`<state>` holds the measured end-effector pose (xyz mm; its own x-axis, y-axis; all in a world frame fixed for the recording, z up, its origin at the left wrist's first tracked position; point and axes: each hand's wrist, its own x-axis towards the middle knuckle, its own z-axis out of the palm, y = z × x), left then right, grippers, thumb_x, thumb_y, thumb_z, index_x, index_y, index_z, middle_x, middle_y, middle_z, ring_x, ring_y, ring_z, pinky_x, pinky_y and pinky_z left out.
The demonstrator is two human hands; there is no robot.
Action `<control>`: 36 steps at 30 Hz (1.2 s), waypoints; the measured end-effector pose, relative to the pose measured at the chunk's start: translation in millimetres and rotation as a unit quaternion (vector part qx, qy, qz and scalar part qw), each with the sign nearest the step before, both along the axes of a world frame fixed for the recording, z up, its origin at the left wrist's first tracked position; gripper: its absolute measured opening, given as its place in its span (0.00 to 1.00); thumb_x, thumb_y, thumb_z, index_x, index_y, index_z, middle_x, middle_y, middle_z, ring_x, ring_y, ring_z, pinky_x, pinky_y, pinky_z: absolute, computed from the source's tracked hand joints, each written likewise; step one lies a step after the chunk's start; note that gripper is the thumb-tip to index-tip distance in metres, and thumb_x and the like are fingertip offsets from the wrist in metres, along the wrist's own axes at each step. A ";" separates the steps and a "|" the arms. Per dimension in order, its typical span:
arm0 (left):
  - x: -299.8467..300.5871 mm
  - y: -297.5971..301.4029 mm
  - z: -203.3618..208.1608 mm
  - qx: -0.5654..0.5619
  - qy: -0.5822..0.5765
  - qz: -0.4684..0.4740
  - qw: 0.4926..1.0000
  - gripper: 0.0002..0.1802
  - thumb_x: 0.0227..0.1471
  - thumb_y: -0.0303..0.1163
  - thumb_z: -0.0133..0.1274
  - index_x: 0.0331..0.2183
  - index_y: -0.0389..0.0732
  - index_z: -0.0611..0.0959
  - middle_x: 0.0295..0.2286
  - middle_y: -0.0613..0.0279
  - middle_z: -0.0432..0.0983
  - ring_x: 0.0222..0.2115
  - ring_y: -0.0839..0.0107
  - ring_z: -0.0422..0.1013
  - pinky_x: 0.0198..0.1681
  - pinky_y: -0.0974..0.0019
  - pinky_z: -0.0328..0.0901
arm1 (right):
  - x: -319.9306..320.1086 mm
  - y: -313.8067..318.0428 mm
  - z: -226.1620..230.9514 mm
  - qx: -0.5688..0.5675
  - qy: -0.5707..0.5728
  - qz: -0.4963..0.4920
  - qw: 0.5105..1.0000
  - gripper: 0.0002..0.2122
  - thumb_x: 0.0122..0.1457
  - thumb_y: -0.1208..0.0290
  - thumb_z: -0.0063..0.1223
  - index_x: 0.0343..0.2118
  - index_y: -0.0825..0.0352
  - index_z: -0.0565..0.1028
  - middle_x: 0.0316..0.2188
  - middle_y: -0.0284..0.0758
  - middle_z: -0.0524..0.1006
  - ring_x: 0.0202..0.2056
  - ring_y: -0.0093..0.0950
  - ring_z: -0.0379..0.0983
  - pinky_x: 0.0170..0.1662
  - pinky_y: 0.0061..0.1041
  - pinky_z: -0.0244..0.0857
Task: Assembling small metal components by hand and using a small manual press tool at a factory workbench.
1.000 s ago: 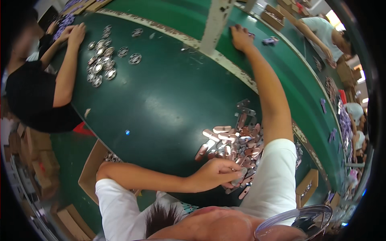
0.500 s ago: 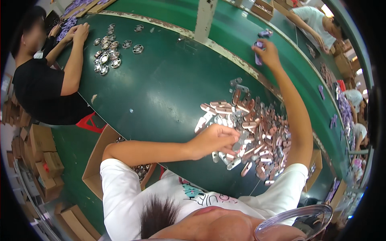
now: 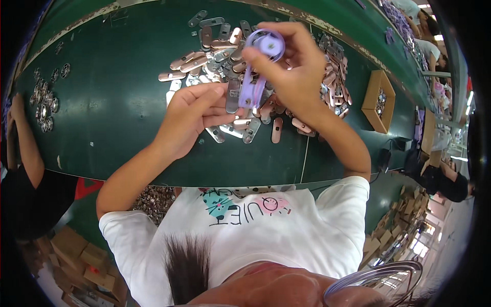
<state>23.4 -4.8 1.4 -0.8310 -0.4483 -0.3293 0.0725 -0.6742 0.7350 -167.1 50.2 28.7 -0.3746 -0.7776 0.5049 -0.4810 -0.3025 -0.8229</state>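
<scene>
Over a heap of small parts, my right hand (image 3: 299, 71) grips a purple plastic part (image 3: 252, 88) with a round ring-like head and a straight handle pointing down. The fingers and thumb close round its head. Close beside the handle, my left hand (image 3: 189, 113) pinches a flat grey oblong plate (image 3: 233, 96) with rounded ends, held upright. Whether plate and handle touch, I cannot tell. Beneath both hands lies the heap of copper-coloured and clear-grey oblong plates (image 3: 276, 130), partly hidden by my hands.
Round silvery parts (image 3: 45, 102) lie at the table's left, near a co-worker's arm (image 3: 25, 140). A cardboard box (image 3: 377, 102) with small parts stands right of the heap. Behind the table's worn far edge runs a green belt (image 3: 353, 33). A box of metal parts (image 3: 153, 200) is below the near edge.
My right hand has come back from the green belt with the purple part and now holds it over the heap. My left hand has raised the plate beside it. The view has swung right.
</scene>
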 end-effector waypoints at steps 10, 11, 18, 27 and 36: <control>0.1 5.7 0.1 -0.004 0.015 0.005 1.000 0.18 0.60 0.35 0.42 0.44 0.30 0.74 0.36 0.48 0.77 0.38 0.62 0.76 0.41 0.67 0.73 | 13.1 5.4 -1.7 0.096 0.128 0.024 0.987 0.18 0.45 0.63 0.67 0.33 0.69 0.73 0.23 0.36 0.76 0.22 0.24 0.73 0.25 0.22 0.66; -0.3 5.9 1.4 0.001 0.014 0.003 1.000 0.18 0.60 0.35 0.42 0.44 0.30 0.74 0.36 0.47 0.77 0.38 0.62 0.76 0.41 0.67 0.72 | 13.5 4.4 -4.2 0.069 0.117 0.021 0.991 0.18 0.45 0.62 0.66 0.33 0.69 0.72 0.23 0.37 0.76 0.22 0.28 0.74 0.26 0.25 0.67; -0.2 3.1 0.7 -0.008 0.005 -0.022 1.000 0.18 0.60 0.36 0.43 0.43 0.31 0.75 0.37 0.50 0.77 0.37 0.65 0.76 0.42 0.67 0.72 | 14.9 2.6 -14.1 0.083 0.140 0.025 0.986 0.19 0.45 0.61 0.65 0.33 0.69 0.72 0.26 0.38 0.76 0.25 0.32 0.75 0.27 0.26 0.67; -3.1 13.0 -6.6 -0.150 0.016 0.049 0.987 0.13 0.57 0.28 0.49 0.43 0.33 0.73 0.33 0.61 0.77 0.29 0.78 0.73 0.33 0.75 0.69 | 9.0 4.5 -20.2 0.188 -0.087 0.154 0.966 0.19 0.50 0.67 0.62 0.43 0.69 0.70 0.29 0.37 0.76 0.29 0.21 0.74 0.30 0.22 0.68; -2.1 12.0 -24.3 -0.527 -0.032 0.068 0.846 0.08 0.59 0.26 0.42 0.40 0.34 0.69 0.23 0.61 0.74 0.21 0.78 0.70 0.23 0.73 0.64 | 8.3 13.6 21.1 0.322 -0.266 0.201 0.886 0.17 0.53 0.75 0.59 0.44 0.73 0.70 0.33 0.34 0.76 0.34 0.18 0.72 0.37 0.18 0.69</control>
